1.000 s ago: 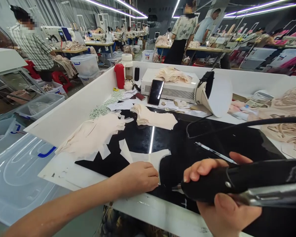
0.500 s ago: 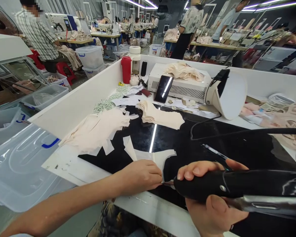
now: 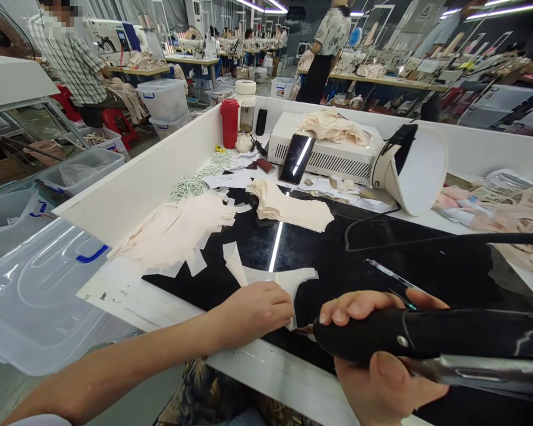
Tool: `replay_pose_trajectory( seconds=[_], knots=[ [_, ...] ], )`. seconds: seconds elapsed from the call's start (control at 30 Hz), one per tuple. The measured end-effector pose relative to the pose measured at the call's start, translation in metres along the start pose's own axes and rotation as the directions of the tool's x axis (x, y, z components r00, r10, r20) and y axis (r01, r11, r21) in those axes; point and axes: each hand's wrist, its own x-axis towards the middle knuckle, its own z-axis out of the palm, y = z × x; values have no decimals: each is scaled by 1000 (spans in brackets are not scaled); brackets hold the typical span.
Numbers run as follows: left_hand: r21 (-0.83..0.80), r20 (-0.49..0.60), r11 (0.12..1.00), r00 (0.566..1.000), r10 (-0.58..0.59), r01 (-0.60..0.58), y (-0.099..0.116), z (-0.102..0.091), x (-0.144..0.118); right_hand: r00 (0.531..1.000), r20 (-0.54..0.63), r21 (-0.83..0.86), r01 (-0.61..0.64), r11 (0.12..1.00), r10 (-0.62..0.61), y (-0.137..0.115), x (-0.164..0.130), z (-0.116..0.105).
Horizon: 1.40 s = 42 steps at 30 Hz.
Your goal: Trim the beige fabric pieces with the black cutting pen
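Note:
A cream fabric piece (image 3: pixel 299 279) with a pale strip along its edge lies on the black board (image 3: pixel 337 275). On its near edge rests my left hand (image 3: pixel 257 313), its fingers closed together on the cloth. My right hand (image 3: pixel 388 384) is wrapped round a black hand-held tool (image 3: pixel 359 336) with a metal lever (image 3: pixel 484 370) beneath. The tool's narrow tip points left and meets the cloth's edge beside my left fingertips. Whether the tip presses on the cloth I cannot tell. Behind my right fingers lies a pen (image 3: pixel 388 270).
Cut fabric pieces (image 3: pixel 173 231) are heaped at left, and a neat fabric stack (image 3: pixel 288 204) lies farther back. A black cable (image 3: pixel 426 239) crosses the board's right side. At the back stand a phone (image 3: pixel 296 158), a white vented box (image 3: pixel 328 160), a lamp (image 3: pixel 420 168) and a red bottle (image 3: pixel 230 123).
My left hand has shifted very slightly up on the cloth, its fingers still closed. The right hand and tool stay almost in place. One person in the right background has moved.

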Motion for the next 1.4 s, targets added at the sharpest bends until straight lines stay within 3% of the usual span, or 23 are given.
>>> replay_pose_trajectory(
  seconds=[0.1,0.37,0.6,0.97,1.4],
  knots=[
    [25,-6,1000,1000,-15,15,2,-4,2,1000,5,9,-14,1000,14,-1,0,0],
    [-28,59,995,994,94,-92,-1,-13,1,1000,3,-2,-11,1000,11,0,1,1],
    [13,15,985,985,173,-173,-4,-15,-8,1000,0,1,-12,1000,12,-1,1,1],
    [117,11,970,977,215,-215,-4,-15,-11,1000,-3,-2,-28,1000,28,-2,0,1],
    [124,-18,964,971,238,-234,-6,-14,-13,998,-43,2,-39,999,39,-1,0,3]
  ],
)
